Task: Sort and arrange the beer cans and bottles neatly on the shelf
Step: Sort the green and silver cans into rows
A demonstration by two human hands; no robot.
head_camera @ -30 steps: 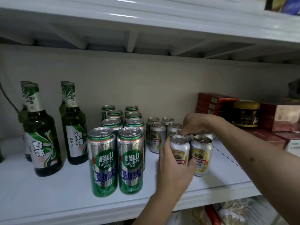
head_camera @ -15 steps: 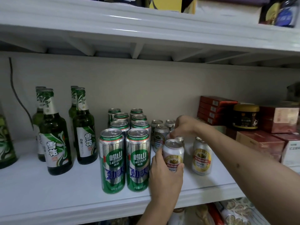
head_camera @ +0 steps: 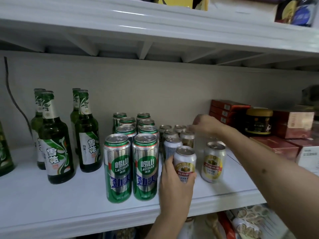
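Cans — my left hand [head_camera: 174,183] has pulled one [head_camera: 184,163] from its neighbour [head_camera: 214,163]; right hand [head_camera: 205,125] pinches a rear can [head_camera: 187,138] — rows forming.

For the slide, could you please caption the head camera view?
Left hand grips a short silver-and-gold beer can beside tall green Laoshan cans; right hand reaches over rear short cans.

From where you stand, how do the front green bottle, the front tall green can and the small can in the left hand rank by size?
1. front green bottle
2. front tall green can
3. small can, gripped by the left hand

All stand about equally near, so the order seems safe.
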